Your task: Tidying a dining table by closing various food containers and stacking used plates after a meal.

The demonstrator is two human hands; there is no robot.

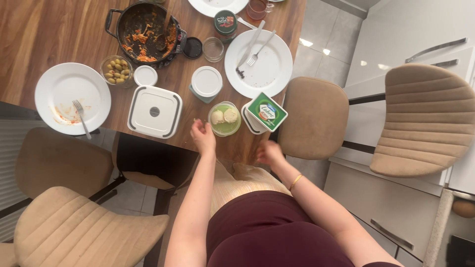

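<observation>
Two hands are hovering at the near edge of the wooden table (49,29), both close to the small clear bowl (224,119) holding two pale lumps (cheese, by the look of it). The left hand (203,136) is curling loosely just left of the bowl, fingers bent but gripping nothing I can make out, while the right hand (269,152) is sitting below and right of it, closed in a loose fist. A green-lidded tub (266,111) is leaning just right of the bowl, and a white square container (155,111) is lying to its left.
</observation>
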